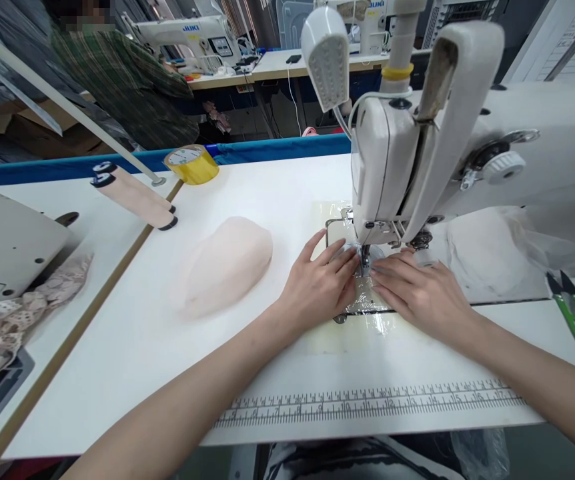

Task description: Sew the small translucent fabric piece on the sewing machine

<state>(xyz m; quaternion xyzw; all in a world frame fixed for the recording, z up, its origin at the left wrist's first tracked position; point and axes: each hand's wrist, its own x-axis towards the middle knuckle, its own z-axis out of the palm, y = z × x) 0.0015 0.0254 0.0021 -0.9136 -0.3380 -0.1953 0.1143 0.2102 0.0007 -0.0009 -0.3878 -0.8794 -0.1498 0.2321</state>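
At a white table (157, 373), we face a white sewing machine (380, 160). To its left, a pale, cup-shaped piece (232, 263) lies on the tabletop, its long axis slanting from lower left to upper right; our left hand (320, 283) is nearer it than our right hand (420, 290). Our fingertips rest apart, flanking the small presser foot (365, 256); we cannot tell whether they pinch anything.

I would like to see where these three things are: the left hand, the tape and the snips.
Left hand (312, 285): head view, on the back of the hand.
Tape (202, 168): head view, on the yellow outer side of the roll.
Snips (569, 323): head view, on the green handle.
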